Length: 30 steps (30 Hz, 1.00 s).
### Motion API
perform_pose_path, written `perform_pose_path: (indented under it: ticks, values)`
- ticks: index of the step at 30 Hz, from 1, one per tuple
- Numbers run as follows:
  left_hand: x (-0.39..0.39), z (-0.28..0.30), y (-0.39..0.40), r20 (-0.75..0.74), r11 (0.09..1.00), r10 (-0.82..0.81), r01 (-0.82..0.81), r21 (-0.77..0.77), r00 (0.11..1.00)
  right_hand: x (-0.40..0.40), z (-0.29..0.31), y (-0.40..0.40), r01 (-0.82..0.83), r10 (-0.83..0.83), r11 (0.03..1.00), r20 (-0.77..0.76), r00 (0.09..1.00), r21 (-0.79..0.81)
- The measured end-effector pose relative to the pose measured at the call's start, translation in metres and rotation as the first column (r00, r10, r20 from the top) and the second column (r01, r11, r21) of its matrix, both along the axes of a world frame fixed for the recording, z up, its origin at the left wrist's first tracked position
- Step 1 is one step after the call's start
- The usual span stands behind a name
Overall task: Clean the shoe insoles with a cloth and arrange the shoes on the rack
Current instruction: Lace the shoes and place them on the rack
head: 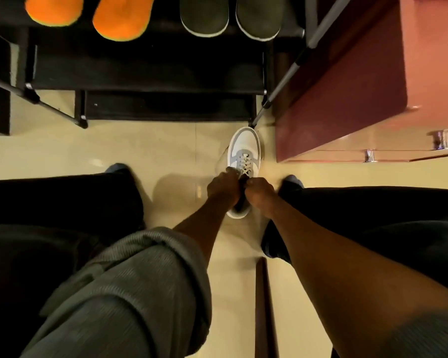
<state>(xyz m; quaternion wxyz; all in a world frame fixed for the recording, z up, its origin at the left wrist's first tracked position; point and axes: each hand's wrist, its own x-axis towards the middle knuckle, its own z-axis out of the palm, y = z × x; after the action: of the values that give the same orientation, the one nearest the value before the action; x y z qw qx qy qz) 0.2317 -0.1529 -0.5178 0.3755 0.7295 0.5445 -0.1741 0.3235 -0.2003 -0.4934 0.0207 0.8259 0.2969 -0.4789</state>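
White low-top lace-up sneaker with grey trim (244,156) on pale tiled floor (140,151), between the knees, just in front of the black multi-tier shoe rack (150,73). Long axis straight away from the body: toe toward the rack's near right leg, heel toward the person. Both hands down on the shoe's opening. Left hand (224,188) curled over the left side of the collar near the laces, gripping it. Right hand (259,191) curled at the right side of the opening, pinching something at the tongue or collar; exactly what, cannot tell. Hands almost touching, equally near the shoe. Insole hidden under the hands; no cloth seen. Pair of orange slippers (88,14) and pair of dark slip-ons with white soles (230,16) on the top tier. Reddish-brown wooden cabinet with metal knobs (347,99) to the right. Likely step: spreading the opening to reach the insole. Shoe already pointing at the rack, so placing probably needs only a lift forward, no turn.
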Motion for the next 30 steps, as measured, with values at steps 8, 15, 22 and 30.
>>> perform_pose_path:
  ticks: [8, 15, 22, 30]
  values:
    - [-0.010, 0.030, 0.009, -0.026, 0.995, -0.056, 0.058, 0.086, 0.998, 0.002, 0.031, -0.004, 0.077, -0.087, 0.990, 0.082, 0.993, 0.120]
    - [-0.049, 0.141, 0.008, -0.013, 0.964, -0.033, 0.035, 0.264, 0.999, -0.011, 0.129, -0.003, -0.031, 0.013, 0.954, 0.062, 0.998, 0.298]
    - [-0.085, 0.272, -0.014, 0.034, 0.814, -0.105, 0.066, 0.577, 0.994, -0.031, 0.247, -0.021, -0.294, 0.185, 0.793, 0.248, 0.951, 0.534]
    - [-0.105, 0.377, -0.038, 0.122, 0.616, -0.225, 0.044, 0.786, 0.967, -0.044, 0.331, -0.063, -0.388, -0.024, 0.339, 0.420, 0.907, 0.857]
